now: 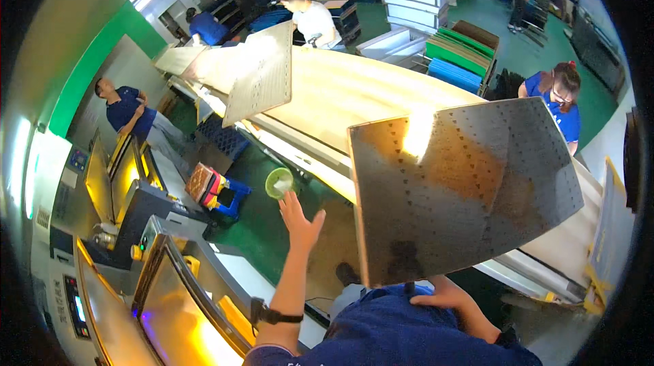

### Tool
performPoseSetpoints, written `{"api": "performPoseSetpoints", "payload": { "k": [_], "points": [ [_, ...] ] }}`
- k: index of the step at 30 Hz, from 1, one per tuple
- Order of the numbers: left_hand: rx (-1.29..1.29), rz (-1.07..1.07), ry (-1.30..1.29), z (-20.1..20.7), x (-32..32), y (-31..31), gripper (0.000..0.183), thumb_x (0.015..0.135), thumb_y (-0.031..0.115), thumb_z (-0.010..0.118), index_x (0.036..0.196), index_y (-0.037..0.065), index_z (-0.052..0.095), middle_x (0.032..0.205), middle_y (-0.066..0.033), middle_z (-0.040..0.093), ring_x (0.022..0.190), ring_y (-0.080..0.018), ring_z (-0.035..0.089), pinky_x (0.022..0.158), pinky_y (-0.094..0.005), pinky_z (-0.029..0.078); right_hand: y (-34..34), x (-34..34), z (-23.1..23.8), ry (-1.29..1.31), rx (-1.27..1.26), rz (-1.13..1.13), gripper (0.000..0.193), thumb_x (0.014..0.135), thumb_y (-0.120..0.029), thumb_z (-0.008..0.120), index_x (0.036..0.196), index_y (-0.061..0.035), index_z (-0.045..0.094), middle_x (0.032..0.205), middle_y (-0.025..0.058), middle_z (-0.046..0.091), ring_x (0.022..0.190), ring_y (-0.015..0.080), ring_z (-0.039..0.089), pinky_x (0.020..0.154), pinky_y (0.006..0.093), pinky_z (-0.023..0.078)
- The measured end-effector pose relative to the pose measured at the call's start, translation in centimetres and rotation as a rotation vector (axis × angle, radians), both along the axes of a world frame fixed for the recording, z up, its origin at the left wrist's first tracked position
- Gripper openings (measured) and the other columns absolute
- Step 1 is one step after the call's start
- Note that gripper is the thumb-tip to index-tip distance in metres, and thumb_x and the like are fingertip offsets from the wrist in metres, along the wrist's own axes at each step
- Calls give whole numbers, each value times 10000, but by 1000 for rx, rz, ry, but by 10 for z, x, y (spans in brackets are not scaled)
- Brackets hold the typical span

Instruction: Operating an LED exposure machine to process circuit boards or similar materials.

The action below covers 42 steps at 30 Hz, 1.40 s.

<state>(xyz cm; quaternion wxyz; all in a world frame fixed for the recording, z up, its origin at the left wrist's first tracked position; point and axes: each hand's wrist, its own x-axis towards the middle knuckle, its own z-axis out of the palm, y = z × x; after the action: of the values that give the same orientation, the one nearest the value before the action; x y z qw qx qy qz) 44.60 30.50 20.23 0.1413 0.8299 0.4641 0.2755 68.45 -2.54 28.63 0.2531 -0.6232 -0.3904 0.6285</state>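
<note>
A long, cream-coloured conveyor belt [368, 83] runs behind the broad, dark-grey flat panel [463, 189] I watch remotely, tilted before the wearer [409, 325], its brown-tinged face dotted in dark rows and flaring white up top. The bare right hand [446, 294] sits by the panel's lower edge, grip unclear to me; the left hand [300, 223] splays, empty.
</note>
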Motion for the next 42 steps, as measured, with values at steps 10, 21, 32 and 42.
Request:
{"api": "performPoseSetpoints", "payload": {
  "k": [10, 21, 32, 42],
  "points": [
    [461, -100, 251, 113, 17, 267, 699, 825, 277, 690, 1427, 74, 398, 1501, -92, 377, 1401, -328, 306, 1122, -607, 206, 69, -115, 12, 564, 513, -1428, 582, 754, 5, 705, 1291, 21, 482, 1199, 122, 599, 1086, 279, 592, 979, 445, 459],
    [819, -363, -197, 233, -52, 238, 145, 849, 117, 693, 976, 49, 683, 851, -111, 676, 725, -300, 621, 677, -409, 483, 162, -119, 30, 545, 256, -1006, 507, 846, -180, 703, 1272, 18, 513, 1163, 156, 627, 1023, 276, 632, 916, 417, 510],
    [-101, -1012, 42, 192, -95, 91, 435, 765, 234, 756, 1169, 105, 657, 1232, -111, 634, 1179, -311, 560, 1052, -500, 383, 208, -70, 38, 189, 318, -775, 568, 802, -200, 762, 1245, 71, 532, 1130, 185, 643, 986, 236, 635, 886, 368, 511],
    [-1418, -68, -919, 122, -101, 37, 379, 866, 95, 651, 1215, -29, 572, 1082, -152, 667, 902, -220, 688, 825, -360, 572, 124, -17, 16, 358, 348, -555, 636, 806, -207, 761, 1294, 76, 468, 1208, 171, 610, 1080, 248, 605, 942, 377, 482]
  ]
}}
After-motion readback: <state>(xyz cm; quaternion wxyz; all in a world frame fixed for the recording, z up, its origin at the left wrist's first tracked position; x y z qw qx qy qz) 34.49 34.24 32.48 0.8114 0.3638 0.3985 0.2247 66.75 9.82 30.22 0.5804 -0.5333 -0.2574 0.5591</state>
